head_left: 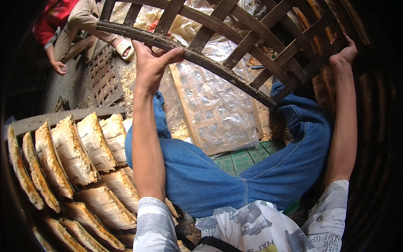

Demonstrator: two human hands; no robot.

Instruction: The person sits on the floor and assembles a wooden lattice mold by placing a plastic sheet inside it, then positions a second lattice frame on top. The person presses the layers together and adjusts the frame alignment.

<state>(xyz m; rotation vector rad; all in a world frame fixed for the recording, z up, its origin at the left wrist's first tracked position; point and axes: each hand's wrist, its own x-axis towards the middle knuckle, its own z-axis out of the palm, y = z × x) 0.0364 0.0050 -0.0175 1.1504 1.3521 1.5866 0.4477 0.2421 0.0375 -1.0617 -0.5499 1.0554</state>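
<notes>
Between my two hands is a dark woven lattice tray (226, 76), raised and tilted above my knees. My left hand (153, 63) grips its near rim, thumb over the edge and fingers behind. At the tray's right edge my right hand (344, 52) is closed round the frame, its fingers partly hidden. Below the tray, between my legs, a wooden-edged lattice frame (214, 105) lies under clear plastic sheeting. The far part of the raised tray runs out of view.
Several rough pale slabs with orange-brown edges (71, 147) stand in rows at my left. Another lattice tray (105, 77) lies on the crumb-strewn floor. A person in a red top (56, 21) squats at the far left. Green slatted material (252, 157) is beneath me.
</notes>
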